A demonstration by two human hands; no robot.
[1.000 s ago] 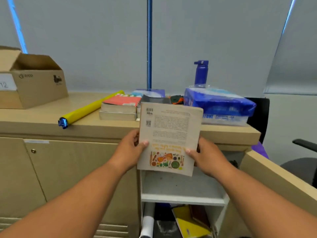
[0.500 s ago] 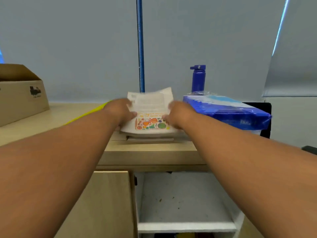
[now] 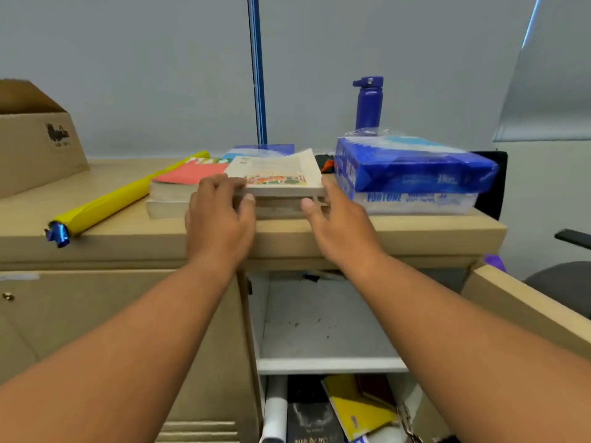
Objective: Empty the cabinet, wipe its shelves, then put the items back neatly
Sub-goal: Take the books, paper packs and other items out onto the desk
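Observation:
A beige book with coloured vegetable pictures (image 3: 278, 174) lies on top of a stack of books (image 3: 192, 199) on the cabinet top (image 3: 415, 231). My left hand (image 3: 220, 215) touches the book's left front corner with relaxed fingers. At the book's right side my right hand (image 3: 335, 219) rests with its thumb against the stack's front. Below them the cabinet's upper shelf (image 3: 319, 321) is bare and speckled with dirt. The lower shelf holds a white roll (image 3: 276, 410), a black book (image 3: 311, 417) and a yellow folder (image 3: 358, 410).
The open cabinet door (image 3: 527, 308) juts out at the right. On the cabinet top stand a cardboard box (image 3: 35, 135), a yellow paper roll (image 3: 124, 196), blue-wrapped paper reams (image 3: 412, 167) and a blue bottle (image 3: 367, 103). A dark chair (image 3: 569, 276) is at the far right.
Both hands carried the beige book up from in front of the cabinet and laid it on the stack. Their grip has loosened and they have drawn back to its front edge.

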